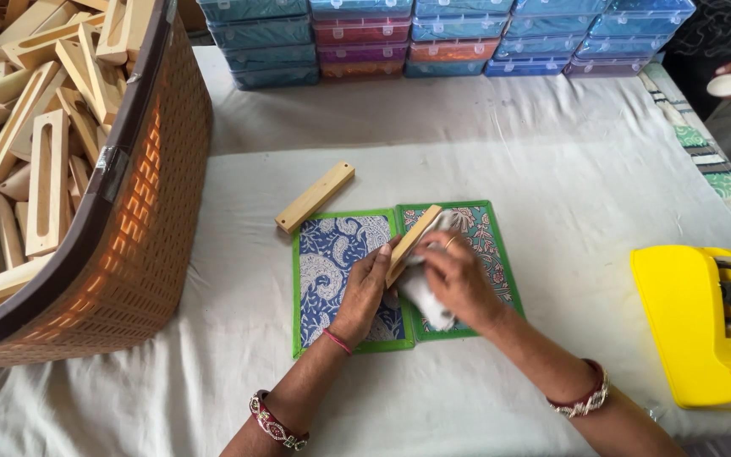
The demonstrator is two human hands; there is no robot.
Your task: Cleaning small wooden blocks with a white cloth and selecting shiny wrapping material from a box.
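Wooden block (410, 240) sits between left hand (365, 288) and right hand (458, 279).

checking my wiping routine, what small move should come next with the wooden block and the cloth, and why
Probably draw the white cloth in the right hand further along the wooden block, since the left hand pins the block tilted over the patterned mats and its upper end is bare of cloth. A second block lies untouched beside them.
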